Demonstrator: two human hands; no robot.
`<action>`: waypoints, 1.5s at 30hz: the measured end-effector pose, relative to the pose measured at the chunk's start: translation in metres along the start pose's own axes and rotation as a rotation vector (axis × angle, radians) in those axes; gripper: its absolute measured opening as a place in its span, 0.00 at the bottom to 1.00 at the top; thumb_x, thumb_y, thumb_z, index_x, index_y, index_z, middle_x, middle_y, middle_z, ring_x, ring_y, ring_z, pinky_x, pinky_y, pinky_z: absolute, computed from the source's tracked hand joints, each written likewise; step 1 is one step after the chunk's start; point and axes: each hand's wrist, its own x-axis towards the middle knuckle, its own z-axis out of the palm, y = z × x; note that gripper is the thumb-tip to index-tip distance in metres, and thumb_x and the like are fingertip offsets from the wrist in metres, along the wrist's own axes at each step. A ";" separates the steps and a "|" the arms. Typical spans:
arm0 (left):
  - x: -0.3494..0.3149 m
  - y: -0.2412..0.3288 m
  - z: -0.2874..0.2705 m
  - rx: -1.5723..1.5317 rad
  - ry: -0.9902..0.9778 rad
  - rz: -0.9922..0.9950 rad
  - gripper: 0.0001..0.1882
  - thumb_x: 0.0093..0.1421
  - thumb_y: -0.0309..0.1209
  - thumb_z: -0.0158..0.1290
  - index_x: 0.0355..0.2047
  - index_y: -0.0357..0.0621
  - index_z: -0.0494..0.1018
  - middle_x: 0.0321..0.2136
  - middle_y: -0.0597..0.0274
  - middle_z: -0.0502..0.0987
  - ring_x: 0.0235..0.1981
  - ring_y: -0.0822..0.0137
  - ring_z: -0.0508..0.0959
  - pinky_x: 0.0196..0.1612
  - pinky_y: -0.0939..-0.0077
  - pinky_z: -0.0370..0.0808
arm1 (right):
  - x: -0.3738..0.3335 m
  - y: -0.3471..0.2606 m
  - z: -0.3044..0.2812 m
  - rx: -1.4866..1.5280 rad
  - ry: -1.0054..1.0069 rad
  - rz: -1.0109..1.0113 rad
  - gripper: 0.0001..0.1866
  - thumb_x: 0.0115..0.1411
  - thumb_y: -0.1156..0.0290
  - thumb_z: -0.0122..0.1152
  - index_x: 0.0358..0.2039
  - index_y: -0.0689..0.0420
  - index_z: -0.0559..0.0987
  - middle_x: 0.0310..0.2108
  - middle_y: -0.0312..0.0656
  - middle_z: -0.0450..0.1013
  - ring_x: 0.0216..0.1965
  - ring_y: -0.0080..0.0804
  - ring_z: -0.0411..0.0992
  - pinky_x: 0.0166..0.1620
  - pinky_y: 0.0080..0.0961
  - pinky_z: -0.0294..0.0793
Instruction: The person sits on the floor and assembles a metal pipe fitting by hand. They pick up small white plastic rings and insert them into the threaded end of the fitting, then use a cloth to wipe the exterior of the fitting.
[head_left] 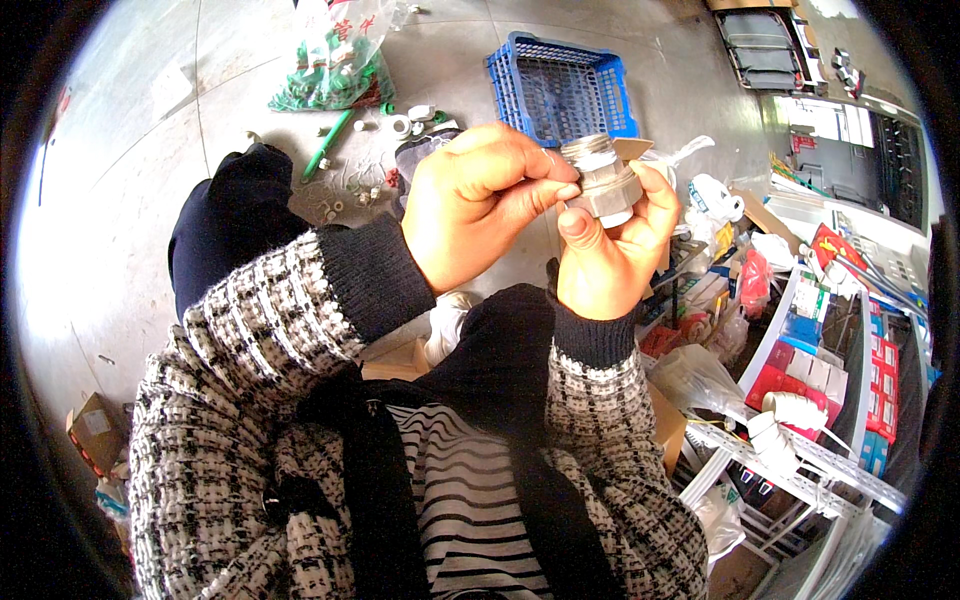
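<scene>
A threaded metal pipe fitting (606, 188) with a hexagonal collar and whitish parts is held up in front of me, its ridged end tilted up. My right hand (618, 258) is closed around its lower right side, thumb in front and fingers behind. My left hand (480, 205) comes in from the left, thumb and forefinger pinched together against the fitting's left side. Whatever those fingertips pinch, if anything apart from the fitting, is too small to make out.
A blue plastic crate (510, 95) stands on the floor ahead. Left of it lie a clear bag of green fittings (335, 80), a green pipe (328, 145) and scattered small parts. Bags, boxes and a white metal rack (850, 485) crowd the right side.
</scene>
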 end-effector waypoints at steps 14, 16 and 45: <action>0.008 0.001 -0.009 0.088 -0.088 -0.062 0.04 0.49 0.25 0.57 0.26 0.40 0.75 0.22 0.62 0.73 0.22 0.70 0.72 0.25 0.79 0.67 | 0.000 -0.004 -0.002 -0.048 -0.008 -0.030 0.39 0.36 0.78 0.73 0.48 0.54 0.61 0.41 0.40 0.67 0.39 0.29 0.68 0.42 0.25 0.71; 0.009 0.000 -0.009 0.103 -0.081 -0.024 0.04 0.48 0.24 0.57 0.26 0.41 0.75 0.21 0.62 0.73 0.21 0.71 0.71 0.24 0.80 0.67 | 0.000 -0.004 -0.001 -0.081 -0.022 -0.048 0.38 0.36 0.78 0.73 0.48 0.54 0.61 0.41 0.40 0.67 0.39 0.29 0.68 0.41 0.24 0.71; 0.016 -0.010 -0.014 0.278 -0.172 0.135 0.04 0.44 0.24 0.55 0.23 0.40 0.72 0.20 0.60 0.71 0.21 0.64 0.73 0.24 0.75 0.70 | 0.002 -0.003 -0.010 -0.457 -0.115 -0.188 0.35 0.32 0.80 0.73 0.44 0.61 0.67 0.45 0.43 0.62 0.43 0.32 0.66 0.42 0.27 0.74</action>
